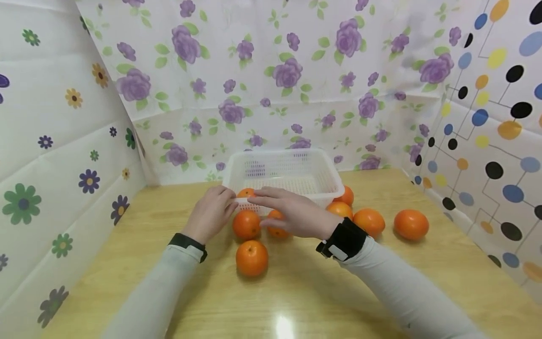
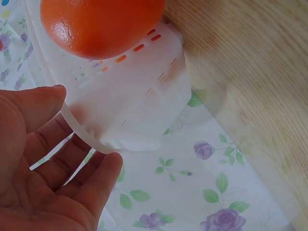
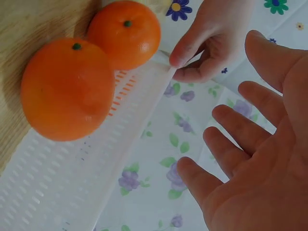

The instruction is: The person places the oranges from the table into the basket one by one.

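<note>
A white perforated plastic basket [image 1: 275,164] stands at the back of the table. My left hand [image 1: 213,213] pinches its rim at the near left corner, thumb on one side and fingers on the other, as the left wrist view shows on the basket wall [image 2: 139,108]. Fingers spread and holding nothing, my right hand [image 1: 296,214] hovers over the basket's near side. One orange [image 1: 246,193] shows at the basket's near left, behind the rim. Just in front of the basket sit two oranges, the left one [image 1: 245,226] and one partly hidden by my right hand [image 1: 277,225].
Another orange [image 1: 251,258] lies closer to me on the wooden table [image 1: 203,292]. Several more are to the right of the basket, the farthest right orange [image 1: 411,224] apart from the others. A flowered cloth [image 1: 288,113] hangs behind, with patterned cloths on both sides.
</note>
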Demonstrator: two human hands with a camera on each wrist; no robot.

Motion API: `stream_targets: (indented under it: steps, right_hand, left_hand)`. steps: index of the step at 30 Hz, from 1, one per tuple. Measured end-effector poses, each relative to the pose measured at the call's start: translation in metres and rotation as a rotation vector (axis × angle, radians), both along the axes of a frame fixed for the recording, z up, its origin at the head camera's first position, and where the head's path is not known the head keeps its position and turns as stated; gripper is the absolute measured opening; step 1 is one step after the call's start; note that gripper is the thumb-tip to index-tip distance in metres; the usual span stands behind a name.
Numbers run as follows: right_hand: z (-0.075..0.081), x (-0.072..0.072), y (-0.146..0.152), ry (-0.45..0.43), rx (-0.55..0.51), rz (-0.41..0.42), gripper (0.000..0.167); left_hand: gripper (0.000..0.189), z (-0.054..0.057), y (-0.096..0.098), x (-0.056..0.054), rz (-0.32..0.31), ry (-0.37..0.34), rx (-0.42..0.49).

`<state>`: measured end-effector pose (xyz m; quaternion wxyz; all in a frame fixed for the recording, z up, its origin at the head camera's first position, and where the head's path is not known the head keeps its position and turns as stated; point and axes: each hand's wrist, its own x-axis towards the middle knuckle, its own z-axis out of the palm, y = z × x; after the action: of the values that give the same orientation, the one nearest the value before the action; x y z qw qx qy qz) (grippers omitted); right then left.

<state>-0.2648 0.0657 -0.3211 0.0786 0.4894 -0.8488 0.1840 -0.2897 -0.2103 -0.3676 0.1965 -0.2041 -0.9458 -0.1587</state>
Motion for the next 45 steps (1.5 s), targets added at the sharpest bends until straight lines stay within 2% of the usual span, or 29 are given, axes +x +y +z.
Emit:
stream_targets:
  steps: [6,15,21,25,29,34,40,45]
  right_hand:
    - [-0.005,0.006,0.000,0.033,-0.006,0.050,0.064]
    - [-0.015,0.011,-0.001,0.039,0.025,0.104,0.064]
    - [-0.019,0.016,-0.005,0.047,0.018,0.139,0.062]
    - [-0.021,0.022,-0.010,0.023,0.026,0.154,0.060]
    - [-0.025,0.025,-0.014,-0.011,0.076,0.150,0.060]
    - [-0.031,0.027,-0.019,-0.021,0.138,0.177,0.065]
    - [-0.036,0.029,-0.023,-0.005,0.150,0.218,0.071]
    - [-0.037,0.031,-0.026,-0.014,0.174,0.216,0.077]
  left_hand:
    - [0.019,0.005,0.000,-0.001,-0.001,-0.003,-0.008]
    - [0.020,0.000,-0.001,0.000,-0.002,-0.004,-0.010]
    - [0.021,0.001,-0.001,0.000,-0.002,-0.010,-0.013]
    - [0.022,0.003,0.000,0.000,0.013,-0.041,-0.016]
    - [0.023,0.001,0.000,-0.001,0.019,-0.043,-0.021]
    - [0.024,0.001,0.001,0.000,0.020,-0.028,-0.028]
    - [0.024,0.002,0.001,0.000,0.018,-0.030,-0.030]
    - [0.024,0.001,0.002,0.000,0.020,-0.036,-0.028]
